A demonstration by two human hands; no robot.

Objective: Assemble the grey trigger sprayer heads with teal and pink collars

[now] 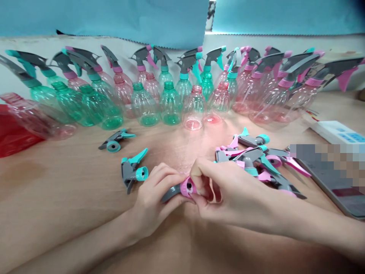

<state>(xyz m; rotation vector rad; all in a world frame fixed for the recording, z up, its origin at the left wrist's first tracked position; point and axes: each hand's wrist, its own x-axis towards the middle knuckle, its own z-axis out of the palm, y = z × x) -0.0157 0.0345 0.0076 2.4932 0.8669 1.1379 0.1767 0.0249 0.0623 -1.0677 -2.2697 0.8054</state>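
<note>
Wrapped in my left hand (155,196) is a grey and pink spray trigger head (171,193), its pink collar turned toward me with a dark hole in the middle. The fingertips of my right hand (219,186) pinch at the collar's right rim; whether a small part sits between them is hidden. To the left of my hands lie two grey and teal spray heads (131,171), both loose on the wooden table (85,220). Beyond my right hand is a pile of several grey spray heads (256,152) with pink or teal triggers and collars.
Along the back stand several clear green bottles (171,102) and pink bottles (194,106), some open-necked, others topped with spray heads. A red item (17,133) is at the far left. At the right lie a phone (333,179) and a white box (342,131).
</note>
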